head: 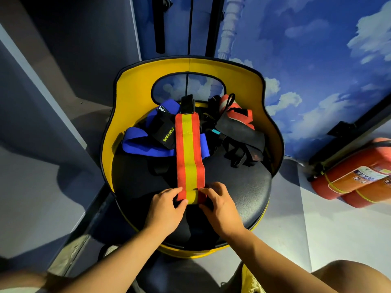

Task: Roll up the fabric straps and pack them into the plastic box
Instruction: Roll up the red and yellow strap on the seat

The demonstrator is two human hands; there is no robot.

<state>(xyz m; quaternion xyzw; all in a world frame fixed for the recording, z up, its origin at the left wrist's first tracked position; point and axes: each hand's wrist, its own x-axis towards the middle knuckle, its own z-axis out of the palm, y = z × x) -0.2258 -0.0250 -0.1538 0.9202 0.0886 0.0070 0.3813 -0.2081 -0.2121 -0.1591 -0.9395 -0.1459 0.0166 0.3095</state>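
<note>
Rolling has only begun: my left hand (pixel 167 205) and right hand (pixel 220 203) pinch the near end of the flat red fabric strap with a yellow centre stripe (pixel 189 153), fingers curled round its first fold. It lies on the round black padded seat (pixel 239 187), long axis running from me toward the seat's yellow backrest (pixel 135 85). Blue, black and red straps (pixel 148 142) heaped by the backrest lie unrolled; no plastic box shows.
</note>
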